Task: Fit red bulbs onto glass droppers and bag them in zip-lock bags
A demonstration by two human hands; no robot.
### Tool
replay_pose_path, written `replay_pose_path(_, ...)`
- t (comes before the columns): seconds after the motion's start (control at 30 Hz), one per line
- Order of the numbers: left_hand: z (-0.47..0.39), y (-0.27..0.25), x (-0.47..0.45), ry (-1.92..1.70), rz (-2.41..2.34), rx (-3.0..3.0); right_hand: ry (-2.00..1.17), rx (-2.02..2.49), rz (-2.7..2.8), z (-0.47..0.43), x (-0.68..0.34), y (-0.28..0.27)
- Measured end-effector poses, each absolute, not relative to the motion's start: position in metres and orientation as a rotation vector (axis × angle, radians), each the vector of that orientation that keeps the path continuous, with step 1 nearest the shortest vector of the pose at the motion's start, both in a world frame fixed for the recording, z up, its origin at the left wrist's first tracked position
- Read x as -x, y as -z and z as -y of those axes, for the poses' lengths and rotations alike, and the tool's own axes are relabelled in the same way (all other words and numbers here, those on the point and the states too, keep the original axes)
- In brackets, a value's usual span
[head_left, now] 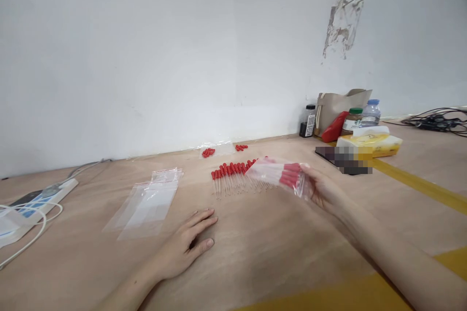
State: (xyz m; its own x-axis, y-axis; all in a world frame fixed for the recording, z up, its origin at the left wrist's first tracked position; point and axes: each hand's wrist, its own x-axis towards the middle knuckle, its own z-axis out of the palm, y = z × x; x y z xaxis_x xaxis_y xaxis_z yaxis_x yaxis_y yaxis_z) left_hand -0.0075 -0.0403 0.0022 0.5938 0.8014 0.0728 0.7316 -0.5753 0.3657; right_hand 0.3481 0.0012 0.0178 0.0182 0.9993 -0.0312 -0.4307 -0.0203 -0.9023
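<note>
My right hand [323, 188] is closed on the end of a clear plastic bag [268, 171] with several red-topped droppers inside. The red bulbs in the bag lie toward my fingers. Just left of the bag, and partly behind it, a row of glass droppers [228, 171] with red rubber bulbs lies on the table, thin tips toward me. My left hand [184, 248] rests on the tabletop in front of the row, thumb and fingers apart, holding nothing. Beyond it to the left lie flat zip bags [153, 204], overlapping, with red seal lines at the far ends.
Loose red bulbs [208, 152] lie near the wall, by a clear plastic sheet or bag [223, 148]. At left is a power strip [32, 211] with white cables. Right: a dark bottle [308, 121], jars, a beige bag [341, 104], tissue pack [386, 146] and black cables [438, 121].
</note>
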Motion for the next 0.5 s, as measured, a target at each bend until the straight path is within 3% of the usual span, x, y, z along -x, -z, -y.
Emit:
replay_pose_path(0.17, 0.041, 0.001, 0.009, -0.35, -1.247, -2.531, -0.993, 1.165, 0.765, -0.042, -0.383, -0.015)
replay_pose_path(0.33, 0.041, 0.001, 0.008, -0.381, -1.281, -2.521, -0.888, 1.402, 0.848, -0.074, -0.391, 0.007)
replay_pose_path(0.5, 0.017, -0.004, 0.032, -0.607, -1.871, -2.545, -0.784, 1.617, 0.894, -0.08, -0.395, 0.024)
